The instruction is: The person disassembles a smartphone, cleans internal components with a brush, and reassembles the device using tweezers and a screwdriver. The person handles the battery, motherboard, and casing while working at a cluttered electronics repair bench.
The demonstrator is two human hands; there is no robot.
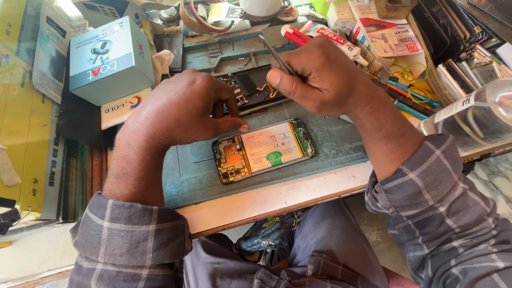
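Tweezers (274, 53) are pinched between thumb and fingers of my right hand (314, 77), their tips pointing at the second opened phone (256, 88), the dark one lying just behind the opened phone (264, 150) with the pale battery. My left hand (181, 109) is curled closed, the thumb pressing on the upper edge of the battery phone; whether a small part is caught under the other fingers I cannot tell. Both phones lie on the teal work mat (197, 176).

Risk, as I judge it: the sharp tweezers may slip and scratch the bare board, or a tiny screw may jump off (the mat has much dust and wear).

Behind the battery phone the bench is crowded: a grey-blue box (109, 58) to its left, pens (410, 98) and rubber bands (408, 72) to its right, and a clear bottle (474, 114) further right. The wooden edge (277, 200) of the bench runs just in front of it.
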